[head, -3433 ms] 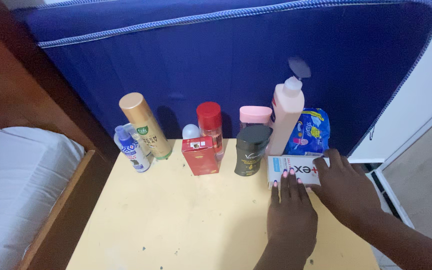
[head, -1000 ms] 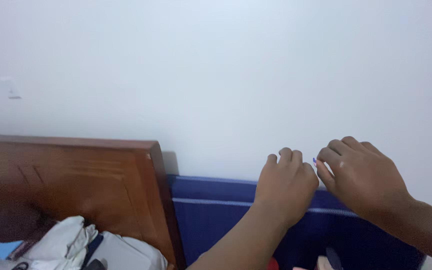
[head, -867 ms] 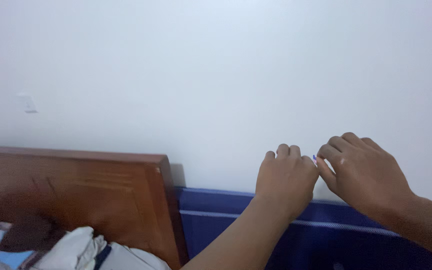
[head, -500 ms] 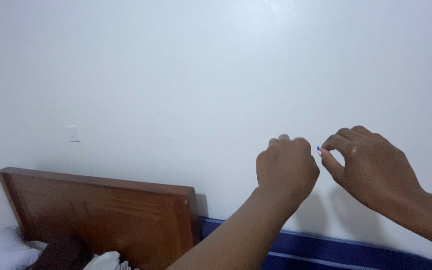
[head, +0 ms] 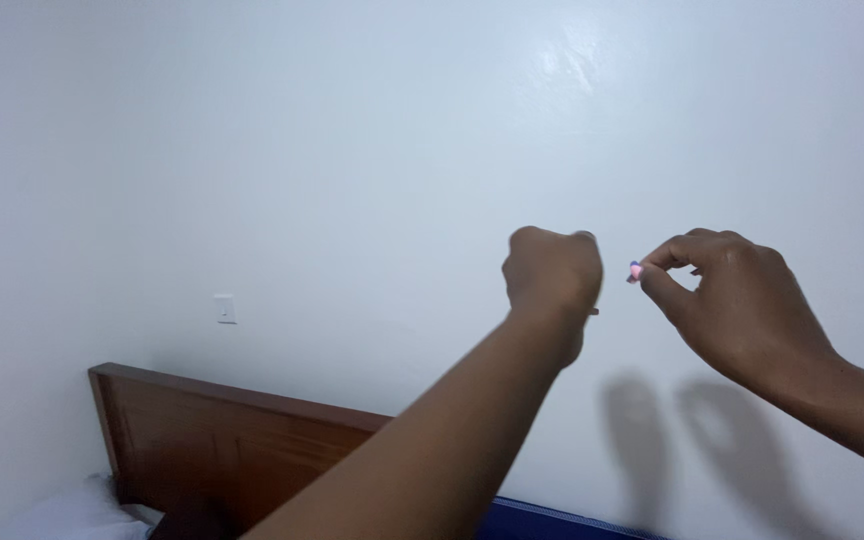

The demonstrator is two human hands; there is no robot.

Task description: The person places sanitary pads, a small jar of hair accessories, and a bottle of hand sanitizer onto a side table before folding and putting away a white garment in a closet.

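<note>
fists: left hand (head: 552, 275) and right hand (head: 727, 300) (both curled) before white wall (head: 302, 150).

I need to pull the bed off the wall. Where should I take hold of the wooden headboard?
Probably grip the headboard by its top rail, coming from above. It stands upright against the wall, and that straight top edge is its most exposed part; a pillow and an arm hide the lower part.

Left hand (head: 552, 275) fisted, right hand (head: 732, 300) pinched, both raised near the white wall (head: 352, 150).
</note>
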